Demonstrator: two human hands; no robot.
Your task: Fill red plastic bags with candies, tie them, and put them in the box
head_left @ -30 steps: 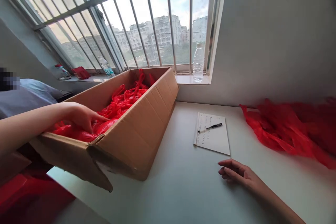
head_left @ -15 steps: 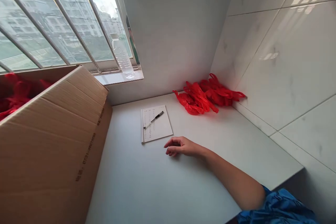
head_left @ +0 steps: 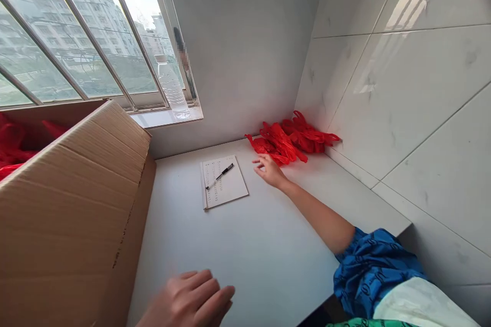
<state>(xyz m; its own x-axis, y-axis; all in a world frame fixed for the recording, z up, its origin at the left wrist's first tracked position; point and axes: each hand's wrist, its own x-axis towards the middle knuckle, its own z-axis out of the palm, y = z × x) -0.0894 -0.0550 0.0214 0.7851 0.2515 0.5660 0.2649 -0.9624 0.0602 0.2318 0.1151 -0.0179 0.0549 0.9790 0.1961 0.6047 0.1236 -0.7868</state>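
Observation:
My right hand (head_left: 270, 171) is over the white table, just in front of a heap of red plastic bags (head_left: 284, 143). Its fingers are apart and hold nothing; whether a fingertip touches the bags I cannot tell. Low in the view is my left hand (head_left: 195, 299), slightly blurred, back upward, fingers curled together. Nothing shows in it, though the palm is hidden. Left of my right hand lies a notebook (head_left: 233, 189) with rows of handwritten marks, and a black-and-clear pen (head_left: 220, 176) rests across it.
A tall cardboard box (head_left: 72, 214) with red bags (head_left: 17, 138) inside stands along the left. On the sill of the barred window is a clear plastic bottle (head_left: 172, 87). A grey wall (head_left: 245, 51) and a tiled wall (head_left: 422, 107) border the white table (head_left: 245, 250).
My right hand has moved from beside the notebook toward the red bags, its fingers spreading. My left hand has come into view at the bottom. The view has shifted slightly.

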